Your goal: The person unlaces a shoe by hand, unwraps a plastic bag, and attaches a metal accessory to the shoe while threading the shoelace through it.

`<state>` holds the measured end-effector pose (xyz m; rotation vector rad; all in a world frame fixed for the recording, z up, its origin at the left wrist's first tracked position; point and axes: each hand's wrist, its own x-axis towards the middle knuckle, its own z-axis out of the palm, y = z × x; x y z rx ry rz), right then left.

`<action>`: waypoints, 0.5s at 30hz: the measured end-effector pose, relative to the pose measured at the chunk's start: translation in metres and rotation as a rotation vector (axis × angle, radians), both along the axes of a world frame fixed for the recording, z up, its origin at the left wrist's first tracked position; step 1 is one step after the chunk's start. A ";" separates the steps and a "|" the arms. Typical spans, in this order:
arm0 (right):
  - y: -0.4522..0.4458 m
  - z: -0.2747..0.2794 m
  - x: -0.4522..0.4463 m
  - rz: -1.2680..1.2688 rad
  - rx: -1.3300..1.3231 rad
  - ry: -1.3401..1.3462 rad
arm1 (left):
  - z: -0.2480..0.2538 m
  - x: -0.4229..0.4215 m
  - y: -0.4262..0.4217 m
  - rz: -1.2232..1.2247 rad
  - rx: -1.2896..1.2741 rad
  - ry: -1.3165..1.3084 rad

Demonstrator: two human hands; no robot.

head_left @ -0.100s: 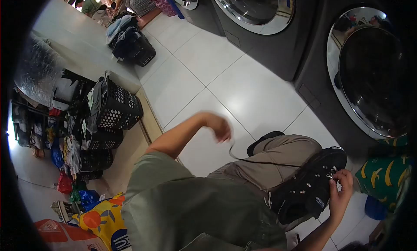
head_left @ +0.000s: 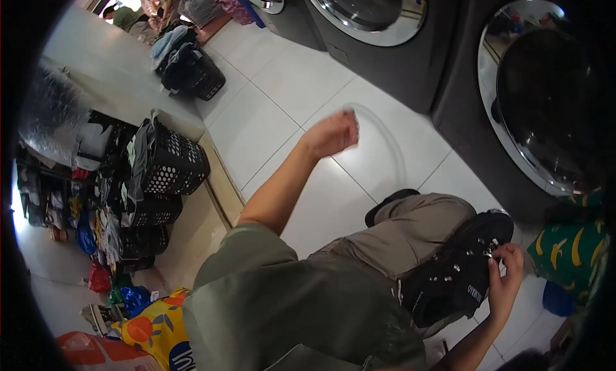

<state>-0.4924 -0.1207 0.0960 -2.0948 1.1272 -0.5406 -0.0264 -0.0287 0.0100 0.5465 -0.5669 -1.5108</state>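
Blur hides whether the left hand (head_left: 330, 135) grips the lace (head_left: 398, 143); the right hand (head_left: 507, 269) pinches the black shoe (head_left: 446, 278), left of its fingers.

Dark machines (head_left: 391, 63) with round doors (head_left: 545, 95) stand along the white tiled floor (head_left: 276, 57). Clothes (head_left: 172, 44) fill a black basket (head_left: 208, 76) near the wall (head_left: 115, 47); more baskets (head_left: 176, 156) stand at left, with a yellow bag (head_left: 157, 320) nearer. Green banana-print fabric (head_left: 571, 252) shows at right, and two people (head_left: 170, 8) are far off, upper left.

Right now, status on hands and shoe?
Left hand raised, blurred lace arcing from it. Right hand at metal fittings on black shoe. Nothing seen blocking either hand.
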 end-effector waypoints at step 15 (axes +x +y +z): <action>0.001 -0.010 -0.004 0.001 -0.158 -0.076 | 0.016 -0.191 -0.089 -0.162 0.249 -0.639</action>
